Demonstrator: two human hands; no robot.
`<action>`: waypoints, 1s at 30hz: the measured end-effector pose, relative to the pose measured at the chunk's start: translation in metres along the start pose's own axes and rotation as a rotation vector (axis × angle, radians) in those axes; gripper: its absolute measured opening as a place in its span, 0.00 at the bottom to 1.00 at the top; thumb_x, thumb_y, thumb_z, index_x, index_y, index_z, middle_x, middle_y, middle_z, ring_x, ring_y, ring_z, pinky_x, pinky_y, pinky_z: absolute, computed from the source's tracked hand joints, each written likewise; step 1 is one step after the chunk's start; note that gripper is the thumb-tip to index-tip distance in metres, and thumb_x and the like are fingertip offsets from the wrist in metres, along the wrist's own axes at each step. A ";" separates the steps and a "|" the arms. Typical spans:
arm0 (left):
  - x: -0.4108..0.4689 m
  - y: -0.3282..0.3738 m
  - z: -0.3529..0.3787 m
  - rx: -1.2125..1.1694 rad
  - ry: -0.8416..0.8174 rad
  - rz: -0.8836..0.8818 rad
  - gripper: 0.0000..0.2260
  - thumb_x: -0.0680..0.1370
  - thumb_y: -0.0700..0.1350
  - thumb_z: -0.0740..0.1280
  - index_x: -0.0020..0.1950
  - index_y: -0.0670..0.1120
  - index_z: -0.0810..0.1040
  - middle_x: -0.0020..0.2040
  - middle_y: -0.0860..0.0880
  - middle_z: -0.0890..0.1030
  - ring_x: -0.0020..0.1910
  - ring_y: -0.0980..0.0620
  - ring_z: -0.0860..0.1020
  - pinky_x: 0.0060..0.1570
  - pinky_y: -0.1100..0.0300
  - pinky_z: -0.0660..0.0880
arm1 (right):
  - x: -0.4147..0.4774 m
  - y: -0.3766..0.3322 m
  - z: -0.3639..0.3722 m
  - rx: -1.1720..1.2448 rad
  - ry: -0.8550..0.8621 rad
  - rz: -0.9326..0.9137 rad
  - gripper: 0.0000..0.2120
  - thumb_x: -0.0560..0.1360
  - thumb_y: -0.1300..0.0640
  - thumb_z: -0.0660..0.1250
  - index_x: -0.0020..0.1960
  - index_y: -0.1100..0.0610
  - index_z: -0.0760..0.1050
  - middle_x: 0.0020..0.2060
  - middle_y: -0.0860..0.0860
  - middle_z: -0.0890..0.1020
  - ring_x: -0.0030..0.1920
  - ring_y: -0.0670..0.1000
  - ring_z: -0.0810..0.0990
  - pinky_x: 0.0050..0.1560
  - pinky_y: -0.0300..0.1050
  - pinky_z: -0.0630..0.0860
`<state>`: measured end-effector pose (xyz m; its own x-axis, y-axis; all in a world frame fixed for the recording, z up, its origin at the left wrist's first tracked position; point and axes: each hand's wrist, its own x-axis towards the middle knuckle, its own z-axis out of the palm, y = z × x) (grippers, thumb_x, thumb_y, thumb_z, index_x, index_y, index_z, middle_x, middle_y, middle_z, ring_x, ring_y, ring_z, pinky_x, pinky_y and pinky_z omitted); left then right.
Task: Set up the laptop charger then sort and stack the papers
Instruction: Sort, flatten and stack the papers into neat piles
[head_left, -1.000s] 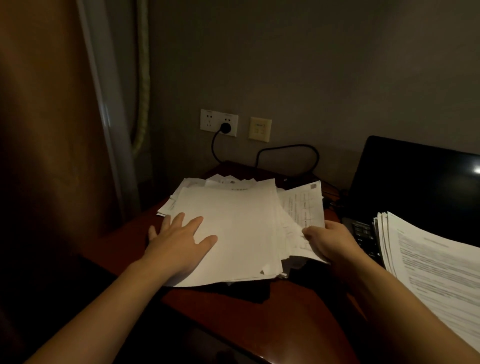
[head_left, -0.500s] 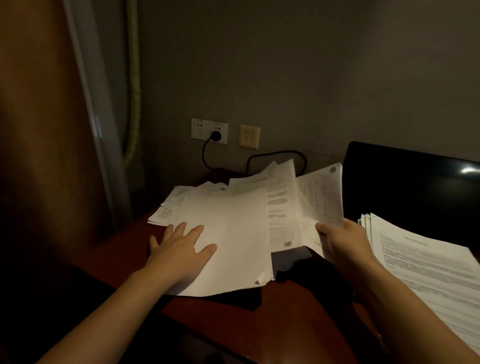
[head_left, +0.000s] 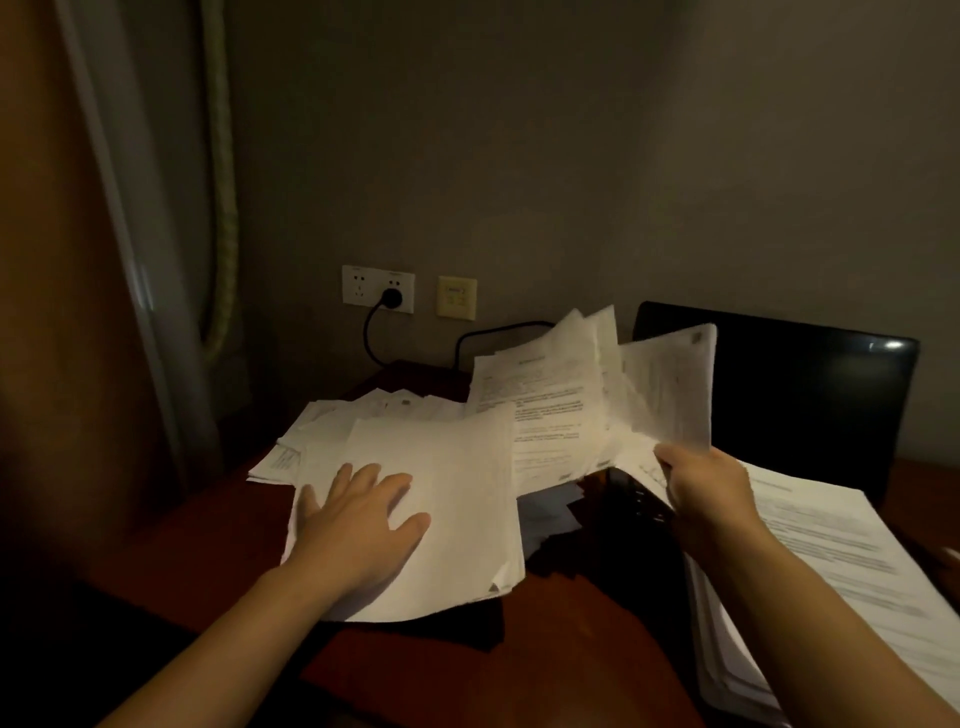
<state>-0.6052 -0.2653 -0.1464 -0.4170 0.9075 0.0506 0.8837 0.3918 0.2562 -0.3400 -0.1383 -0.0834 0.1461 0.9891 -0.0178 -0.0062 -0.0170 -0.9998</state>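
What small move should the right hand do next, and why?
Probably carry the lifted white printed sheets rightward onto the neat white paper stack: the right hand pinches them while the left hand pins the loose white paper pile.

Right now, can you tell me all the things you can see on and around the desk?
desk: one, reddish-brown, under everything
paper pile: one, white, middle of desk
lifted sheets: several, white, raised above desk
printed stack: one, white, right side
laptop: one, black, open, back right
socket: one, white, on wall
plug: one, black, in socket
cable: one, black, below plug
switch plate: one, yellowish, right of socket
left hand: flat on paper pile
right hand: gripping lifted sheets
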 end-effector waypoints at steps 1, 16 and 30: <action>0.002 0.005 0.001 -0.061 0.003 0.060 0.25 0.82 0.65 0.51 0.79 0.63 0.55 0.82 0.55 0.50 0.81 0.51 0.43 0.77 0.39 0.39 | 0.000 0.003 0.001 -0.026 -0.015 0.028 0.14 0.77 0.67 0.65 0.62 0.67 0.75 0.44 0.58 0.79 0.39 0.56 0.79 0.39 0.48 0.78; 0.022 0.039 0.018 -0.070 -0.039 0.190 0.22 0.83 0.63 0.49 0.78 0.65 0.58 0.82 0.58 0.53 0.81 0.53 0.47 0.77 0.39 0.37 | -0.005 -0.012 0.003 -0.466 -0.312 -0.495 0.12 0.82 0.58 0.63 0.41 0.55 0.78 0.39 0.56 0.83 0.41 0.54 0.82 0.43 0.50 0.79; 0.025 0.039 -0.027 -1.376 -0.027 0.008 0.18 0.84 0.58 0.54 0.64 0.54 0.78 0.67 0.50 0.78 0.67 0.49 0.73 0.67 0.49 0.70 | -0.012 -0.093 -0.014 0.084 -0.568 -0.296 0.09 0.80 0.56 0.65 0.59 0.55 0.76 0.54 0.58 0.82 0.55 0.59 0.83 0.55 0.60 0.82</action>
<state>-0.5870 -0.2319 -0.1091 -0.3946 0.9179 0.0419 -0.0417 -0.0635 0.9971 -0.3272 -0.1503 0.0096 -0.3924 0.8741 0.2863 -0.1265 0.2570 -0.9581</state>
